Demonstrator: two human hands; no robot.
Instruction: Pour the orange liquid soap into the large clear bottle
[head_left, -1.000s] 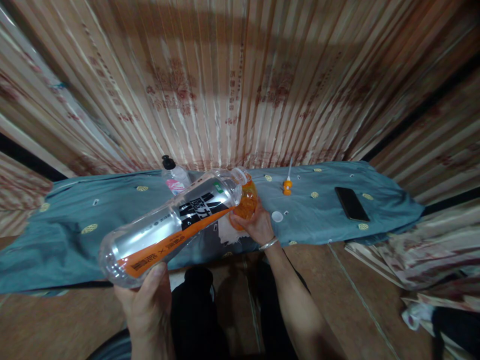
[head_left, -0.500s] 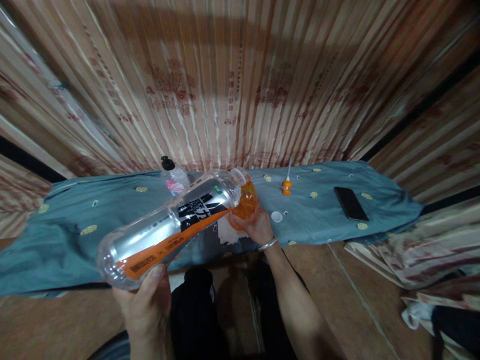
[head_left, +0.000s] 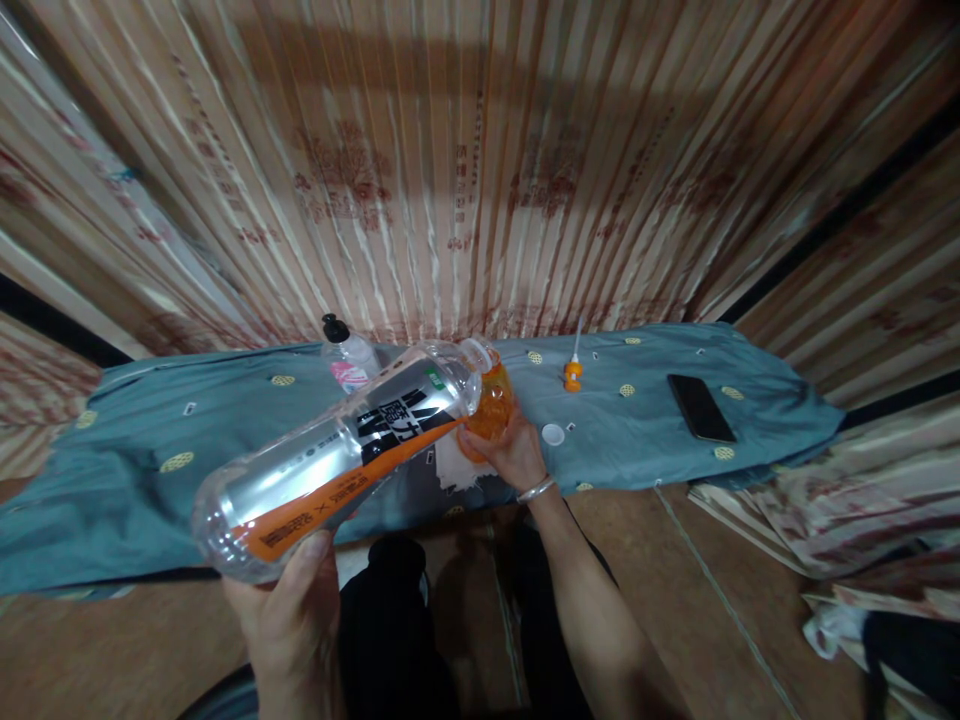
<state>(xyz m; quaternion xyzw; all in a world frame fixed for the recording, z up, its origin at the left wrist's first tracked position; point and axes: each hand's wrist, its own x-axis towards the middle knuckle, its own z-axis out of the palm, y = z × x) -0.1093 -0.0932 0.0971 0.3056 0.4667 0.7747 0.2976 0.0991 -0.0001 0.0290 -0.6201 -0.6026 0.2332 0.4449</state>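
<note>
My left hand (head_left: 292, 600) is closed around the lower part of a large clear plastic drink bottle (head_left: 337, 460) with a silver, black and orange label. This bottle is tilted, its neck up and to the right, close to the mouth of an orange see-through bottle (head_left: 493, 400). Whether the two mouths touch I cannot tell. My right hand (head_left: 514, 450), with a bracelet at the wrist, grips the orange bottle over a piece of white tissue (head_left: 457, 475). An orange pump top (head_left: 573, 373) with a pale tube pointing up stands to the right. Near it lies a white round cap (head_left: 553, 434).
A pump bottle with a black head (head_left: 346, 355) stands behind the large bottle. A dark phone (head_left: 701, 408) lies at the right of the surface under a blue-green cloth (head_left: 247, 420). Patterned curtains (head_left: 420, 150) hang close behind and at both sides.
</note>
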